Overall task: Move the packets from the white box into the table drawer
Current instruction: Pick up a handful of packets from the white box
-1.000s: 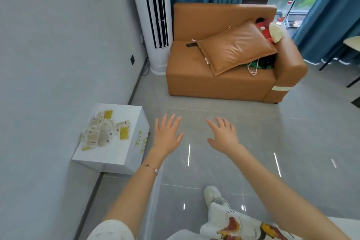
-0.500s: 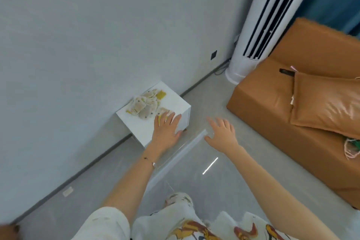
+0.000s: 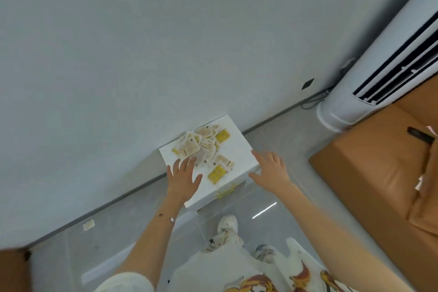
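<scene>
Bottom-left corner: edge of a brown wooden object (image 3: 11,270), mostly cut off. Grey wall (image 3: 142,42) fills the upper view, with a dark baseboard (image 3: 106,204) along the tiled floor (image 3: 118,239). One small pale scrap (image 3: 88,224) lies on the floor near the baseboard.

Left hand (image 3: 183,179): fingers straight and spread, holding nothing, over the near-left part of the white box (image 3: 239,149). Its fingertips reach the edge of the heap; contact cannot be told. Thin bracelet (image 3: 171,219) on that wrist.

The white box stands on the floor against the wall. The packets (image 3: 203,147) lie in a loose overlapping heap on its top, mostly beige, a few yellow. One yellow packet (image 3: 216,173) sits nearest the person, between the two hands.

Right hand (image 3: 270,170): fingers apart and relaxed, empty, at the box's right edge.

Below the box: a white shoe (image 3: 228,223) and patterned clothing.

Right side: black wall socket (image 3: 307,83), a white floor-standing air conditioner (image 3: 379,78), then a tan leather sofa (image 3: 367,173) with a dark remote (image 3: 420,136) on its seat
</scene>
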